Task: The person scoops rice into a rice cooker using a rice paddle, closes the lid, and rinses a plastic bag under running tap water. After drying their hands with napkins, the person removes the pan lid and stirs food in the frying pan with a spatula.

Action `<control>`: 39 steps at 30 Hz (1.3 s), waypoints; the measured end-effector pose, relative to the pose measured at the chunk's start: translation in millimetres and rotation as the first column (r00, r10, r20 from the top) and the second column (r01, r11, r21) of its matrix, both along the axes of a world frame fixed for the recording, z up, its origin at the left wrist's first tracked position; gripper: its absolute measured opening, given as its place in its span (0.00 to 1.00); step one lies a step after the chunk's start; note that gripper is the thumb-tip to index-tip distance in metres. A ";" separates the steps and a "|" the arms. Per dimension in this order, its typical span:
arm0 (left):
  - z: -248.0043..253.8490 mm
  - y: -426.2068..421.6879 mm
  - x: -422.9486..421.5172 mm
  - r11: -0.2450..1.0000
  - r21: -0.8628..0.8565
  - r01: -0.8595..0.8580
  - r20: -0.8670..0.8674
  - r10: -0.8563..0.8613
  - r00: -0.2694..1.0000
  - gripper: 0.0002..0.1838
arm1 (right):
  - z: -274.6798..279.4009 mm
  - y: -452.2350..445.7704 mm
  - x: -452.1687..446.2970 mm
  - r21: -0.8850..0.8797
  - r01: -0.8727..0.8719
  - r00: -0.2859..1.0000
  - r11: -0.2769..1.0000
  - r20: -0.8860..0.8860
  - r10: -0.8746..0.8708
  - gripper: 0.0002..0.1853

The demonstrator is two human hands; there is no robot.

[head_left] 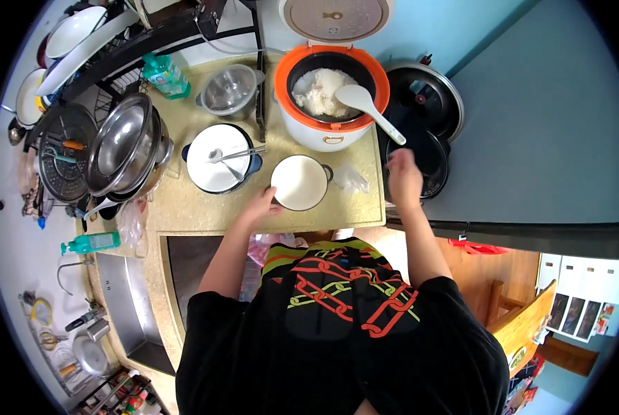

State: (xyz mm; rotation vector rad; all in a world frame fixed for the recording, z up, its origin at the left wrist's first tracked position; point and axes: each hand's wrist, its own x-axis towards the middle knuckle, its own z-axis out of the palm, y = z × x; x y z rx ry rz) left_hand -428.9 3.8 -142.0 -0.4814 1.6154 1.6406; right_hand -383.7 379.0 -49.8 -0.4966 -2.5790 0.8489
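Observation:
My left hand is closed on the left side of a small white pot, whose dark handle shows at its right. The pot stands on the counter and looks bare inside. My right hand is raised past the counter's right edge, just below the handle end of a white rice paddle. Its fingers are blurred, and I cannot tell whether they touch the paddle. The paddle's head rests in the cooked rice inside an orange-rimmed rice cooker with its lid up.
Left of the pot is another white-topped pot with metal utensils on it. Behind it sits a clear lidded bowl. A crumpled plastic bag lies to the right. Dark pans stand beyond the counter edge; metal bowls stack at left.

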 end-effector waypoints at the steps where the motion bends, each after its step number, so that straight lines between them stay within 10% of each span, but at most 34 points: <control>1: 0.7 -1.2 0.1 1.000 -0.004 0.011 0.017 -0.011 1.000 0.35 | 19.2 5.3 -4.5 -0.096 0.038 0.998 0.995 -0.052 -0.043 0.11; 5: 31.8 4.5 16.4 0.737 -0.675 0.043 -0.398 -0.413 0.819 0.43 | 111.4 -6.2 -29.6 0.002 -0.132 0.977 0.991 -0.166 0.130 0.16; 8: 111.2 29.8 16.3 0.701 -0.698 -0.145 -0.627 -0.501 0.597 0.49 | 139.1 -21.2 -47.5 0.287 -0.344 0.936 0.894 0.028 0.352 0.22; 14: 114.8 71.3 -49.3 0.792 -0.417 -0.445 -0.905 -0.318 0.283 0.62 | 151.0 -10.8 -78.4 0.593 -0.413 0.905 0.691 0.183 0.384 0.20; 32: 150.8 116.8 -61.0 0.659 -0.520 -0.544 -0.854 -0.379 0.357 0.63 | 120.7 -39.1 -181.0 0.578 -0.618 0.763 0.532 0.281 0.582 0.13; 39: 168.9 113.1 -61.6 0.602 -0.574 -0.554 -0.818 -0.454 0.354 0.65 | 187.9 6.6 -181.8 0.391 -0.567 0.823 0.724 0.232 0.519 0.13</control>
